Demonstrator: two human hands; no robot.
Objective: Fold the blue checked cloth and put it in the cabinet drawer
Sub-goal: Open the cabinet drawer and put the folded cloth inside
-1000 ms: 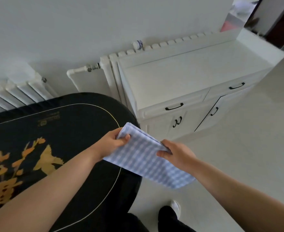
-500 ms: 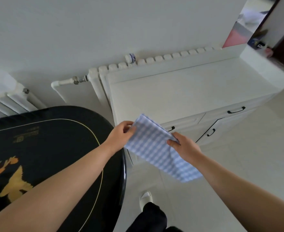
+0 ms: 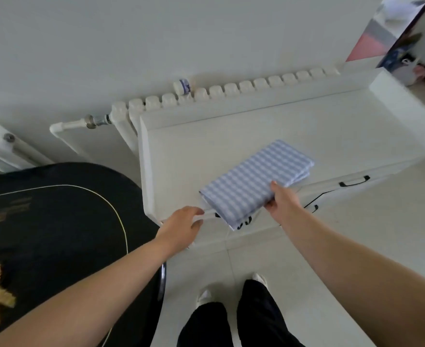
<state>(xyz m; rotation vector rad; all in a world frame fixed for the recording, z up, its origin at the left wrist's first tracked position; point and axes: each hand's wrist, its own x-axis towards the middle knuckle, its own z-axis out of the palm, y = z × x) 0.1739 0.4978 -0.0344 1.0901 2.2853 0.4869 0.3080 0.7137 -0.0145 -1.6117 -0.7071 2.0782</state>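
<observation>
The blue checked cloth (image 3: 254, 181) is folded into a flat rectangle and held level over the front edge of the white cabinet (image 3: 206, 146). My right hand (image 3: 280, 200) grips its near right edge, thumb on top. My left hand (image 3: 181, 225) has let go of it and reaches to the front of the left drawer, fingers curled at the drawer's top edge. The cloth hides that drawer's black handle. The right drawer handle (image 3: 354, 182) is in plain sight and that drawer is closed.
A black table (image 3: 56, 221) with gold drawings stands close on the left, its rounded edge beside the cabinet. A white radiator (image 3: 231, 90) runs behind the cabinet along the wall. My legs and white shoes (image 3: 231, 309) stand on the pale tiled floor in front.
I have stepped up to the cabinet. My left hand released the cloth and dropped to the left drawer front. My right hand carried the folded cloth forward over the cabinet top.
</observation>
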